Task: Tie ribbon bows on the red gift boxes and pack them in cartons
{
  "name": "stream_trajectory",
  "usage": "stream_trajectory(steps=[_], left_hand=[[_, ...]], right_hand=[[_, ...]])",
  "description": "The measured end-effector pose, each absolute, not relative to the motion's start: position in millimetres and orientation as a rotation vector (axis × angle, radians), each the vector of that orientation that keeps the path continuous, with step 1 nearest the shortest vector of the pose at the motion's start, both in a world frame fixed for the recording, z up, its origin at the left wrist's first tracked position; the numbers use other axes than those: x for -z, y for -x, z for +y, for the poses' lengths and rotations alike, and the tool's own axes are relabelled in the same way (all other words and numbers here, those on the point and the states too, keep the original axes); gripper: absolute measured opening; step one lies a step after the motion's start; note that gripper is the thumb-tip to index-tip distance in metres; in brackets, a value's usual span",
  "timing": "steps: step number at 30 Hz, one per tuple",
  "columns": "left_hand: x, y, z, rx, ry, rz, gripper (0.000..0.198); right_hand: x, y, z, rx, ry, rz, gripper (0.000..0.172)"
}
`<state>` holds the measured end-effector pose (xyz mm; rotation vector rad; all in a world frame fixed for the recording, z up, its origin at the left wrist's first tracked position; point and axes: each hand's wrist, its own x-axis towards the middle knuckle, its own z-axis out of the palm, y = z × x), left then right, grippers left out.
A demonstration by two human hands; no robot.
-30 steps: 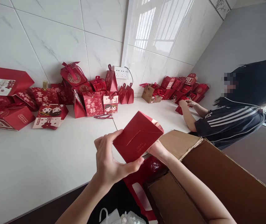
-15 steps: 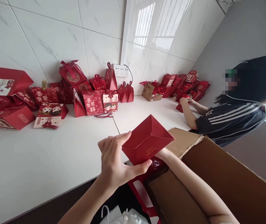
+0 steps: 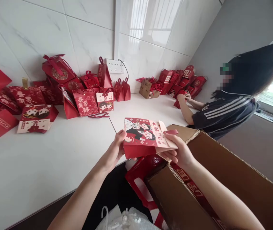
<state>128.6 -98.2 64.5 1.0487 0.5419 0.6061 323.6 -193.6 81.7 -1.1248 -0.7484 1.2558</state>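
Between my two hands is a red and cream gift box with a cartoon couple printed on its face and a short red ribbon at its top end. It lies tilted almost flat above the table's front edge. My left hand grips the box's bottom end, thumb on the edge and fingers partly hidden beneath. At the ribbon end, my right hand pinches the top, thumb above and fingers curled below. Under my right forearm stands an open cardboard carton with red boxes inside.
Many red gift boxes line the wall along the white table. A small brown carton of red ribbons sits farther right. A co-worker handles a red box there. Below are a red stool and a clear plastic bag.
The gift box has turned from showing its plain red base to showing its printed face. My right hand has come into view on its ribbon end. The camera view has shifted right.
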Motion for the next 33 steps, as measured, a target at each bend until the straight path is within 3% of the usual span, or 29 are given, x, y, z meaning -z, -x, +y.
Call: stream_trajectory(steps=[7, 10, 13, 16, 20, 28, 33], left_hand=[[-42.7, -175.1, -115.8, -0.182, -0.988, 0.176, 0.058], [-23.5, -192.1, -131.8, -0.39, -1.196, 0.176, 0.058], [-15.7, -203.8, -149.3, -0.855, -1.56, 0.212, 0.067], [-26.3, -211.0, -162.9, -1.165, -1.976, 0.171, 0.074], [-46.0, -219.2, -171.6, -1.224, -2.282, -0.011, 0.079], [-59.6, -245.6, -182.1, -0.577, -1.759, 0.1, 0.076], [-60.6, -258.8, -185.2, -0.495, -1.724, 0.055, 0.077]], right_hand=[[-110.4, -341.5, -263.9, -1.046, 1.306, -0.715, 0.051], [-110.9, -348.1, -295.8, -0.712, 1.513, -0.853, 0.037], [-105.9, -365.6, -313.0, -0.438, 1.611, -0.919, 0.028], [-94.9, -390.0, -317.8, -0.533, 1.572, -0.917, 0.028], [-73.8, -409.1, -318.3, -0.647, 1.486, -0.777, 0.032], [-42.0, -404.8, -320.9, -1.008, 1.315, -0.398, 0.034], [-33.8, -410.4, -327.6, -1.014, 1.326, -0.363, 0.032]])
